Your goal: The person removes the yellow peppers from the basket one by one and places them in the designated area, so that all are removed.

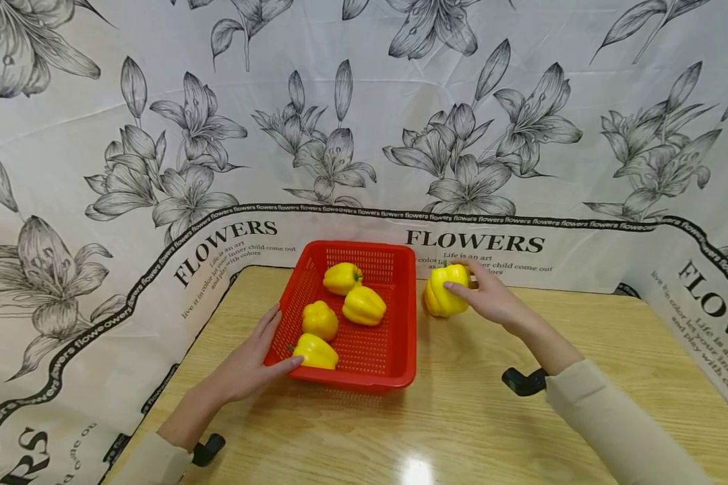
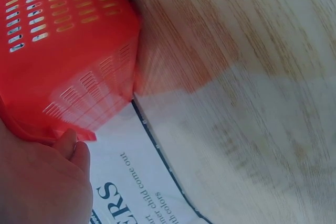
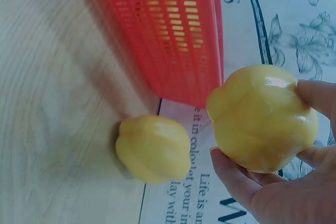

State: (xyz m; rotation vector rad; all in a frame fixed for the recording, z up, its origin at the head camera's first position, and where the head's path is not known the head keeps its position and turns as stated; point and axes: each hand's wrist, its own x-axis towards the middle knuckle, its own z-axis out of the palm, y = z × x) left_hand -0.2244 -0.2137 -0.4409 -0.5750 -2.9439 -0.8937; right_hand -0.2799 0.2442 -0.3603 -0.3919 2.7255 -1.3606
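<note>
A red perforated plastic basket (image 1: pixel 403 316) stands on the table with several yellow bell peppers (image 1: pixel 364 306) inside. My left hand (image 1: pixel 239 367) grips its left rim near the front corner, thumb on the inner side and fingers outside. Beyond the basket's right side, my right hand (image 1: pixel 494 296) holds another yellow bell pepper (image 3: pixel 262 119) between thumb and fingers, raised off the table. In the right wrist view, one more yellow bell pepper (image 3: pixel 152 148) sits on the tabletop beside the basket; in the head view the held one mostly hides it.
The wooden table (image 1: pixel 461 424) extends in front of the basket and to its right. A white cloth (image 1: pixel 352 225) printed with flowers and lettering hangs along the back and sides. Dark wrist devices (image 1: pixel 524 381) show at both forearms.
</note>
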